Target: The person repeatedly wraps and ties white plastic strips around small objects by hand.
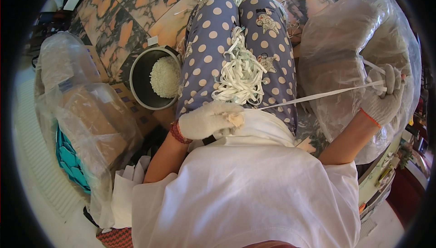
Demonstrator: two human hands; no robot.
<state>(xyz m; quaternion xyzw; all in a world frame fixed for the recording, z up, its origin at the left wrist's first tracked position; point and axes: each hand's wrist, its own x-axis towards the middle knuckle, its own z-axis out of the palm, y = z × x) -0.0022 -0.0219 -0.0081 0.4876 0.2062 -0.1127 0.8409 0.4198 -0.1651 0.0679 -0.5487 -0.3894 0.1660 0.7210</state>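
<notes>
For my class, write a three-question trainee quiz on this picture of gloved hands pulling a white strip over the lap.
1. True or false: the right hand grips the white strip pulled tight across the lap.
2. Where does the left hand rest?
A. inside the pot
B. on the lap, at the near edge of the pile of strips
C. on the clear plastic bag
3. Fill in: the round dark pot on the floor holds a heap of ____ material.

Key
1. True
2. B
3. white
</notes>
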